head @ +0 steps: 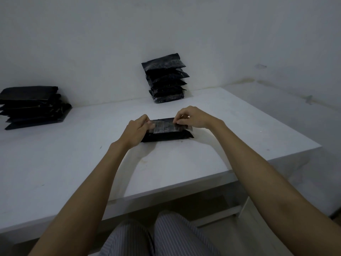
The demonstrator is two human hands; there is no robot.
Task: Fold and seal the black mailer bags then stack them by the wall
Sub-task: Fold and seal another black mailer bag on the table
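Note:
A filled black mailer bag [167, 133] lies on the white table [73, 154] in front of me, its flap folded over the top. My left hand [137, 131] grips the bag's left end, thumb on the flap. My right hand [191, 116] pinches the flap's far right edge with curled fingers. A stack of several folded black mailer bags [166, 78] leans against the wall behind it. A second pile of black mailer bags [33, 106] sits at the far left by the wall.
The table's right edge [295, 133] runs diagonally, with floor beyond it. The near edge is just above my lap in striped trousers [156, 235]. A white wall [166, 24] backs the table.

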